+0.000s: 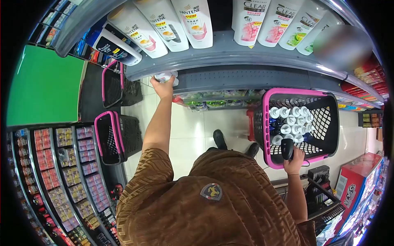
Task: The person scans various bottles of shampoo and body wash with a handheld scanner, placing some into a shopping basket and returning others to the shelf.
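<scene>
My left hand [164, 89] reaches to the lower shelf and is closed around a white bottle [166, 76], partly hidden under the upper shelf's edge. My right hand [294, 163] grips a black handheld barcode scanner [287, 149] at the near side of a black shopping basket [329, 140] with a pink rim. Inside that basket stand several bottles with white pump tops [290, 120], grouped toward its left side.
Pantene bottles [197, 25] and Clear bottles [251, 23] line the upper shelf [217, 51]. A dark blue bottle [117, 47] leans at its left end. Two pink-rimmed baskets [119, 137] stand at left, near racks of packets [65, 164]. A red box [355, 184] is at right.
</scene>
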{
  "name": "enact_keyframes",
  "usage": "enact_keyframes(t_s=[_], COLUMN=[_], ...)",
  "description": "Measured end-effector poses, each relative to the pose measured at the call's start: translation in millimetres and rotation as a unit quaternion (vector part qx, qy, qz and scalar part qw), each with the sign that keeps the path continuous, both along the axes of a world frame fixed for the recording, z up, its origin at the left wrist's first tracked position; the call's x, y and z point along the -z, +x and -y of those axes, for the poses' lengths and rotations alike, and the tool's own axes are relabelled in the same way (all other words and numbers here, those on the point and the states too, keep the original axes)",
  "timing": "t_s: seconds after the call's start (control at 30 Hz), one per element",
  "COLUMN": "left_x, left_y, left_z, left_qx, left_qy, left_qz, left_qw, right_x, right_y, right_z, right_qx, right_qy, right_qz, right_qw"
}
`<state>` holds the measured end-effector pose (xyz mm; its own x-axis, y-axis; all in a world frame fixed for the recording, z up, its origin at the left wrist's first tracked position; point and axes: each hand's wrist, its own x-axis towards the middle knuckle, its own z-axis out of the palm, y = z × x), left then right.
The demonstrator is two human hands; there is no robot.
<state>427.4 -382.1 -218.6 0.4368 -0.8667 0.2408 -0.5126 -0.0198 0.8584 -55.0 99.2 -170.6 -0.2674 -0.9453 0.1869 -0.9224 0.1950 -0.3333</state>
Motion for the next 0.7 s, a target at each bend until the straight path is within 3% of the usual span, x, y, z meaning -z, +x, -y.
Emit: enact_keyframes(t_s=[0.3,0.6,0.67,0.7], left_x=[-11.6,-5.8,-5.0,8.8], left_y=[5.1,0.6,0.9,2.5], left_z=[0.8,0.3,-4.0,-6.9], left_qx=[0.036,-0.014,0.005,0.032], left_qy=[0.041,0.032,0.060,0.006], left_qz=[0.031,0.056,0.004,-0.021], left_qw=[0.998,0.998,0.998,0.999], right_x=[1.6,0.1,3.5,3.1], right_y=[-1.7,-0.1,0.4,1.1], right_z=[-0.9,0.0,-1.2,-0.6], right_qx=[-0.011,0.003,0.006,0.009], right_qy=[0.007,-0.013,-0.029,-0.033], right_qz=[0.002,0.016,0.014,0.010], right_qw=[1.000,1.000,0.999,0.999])
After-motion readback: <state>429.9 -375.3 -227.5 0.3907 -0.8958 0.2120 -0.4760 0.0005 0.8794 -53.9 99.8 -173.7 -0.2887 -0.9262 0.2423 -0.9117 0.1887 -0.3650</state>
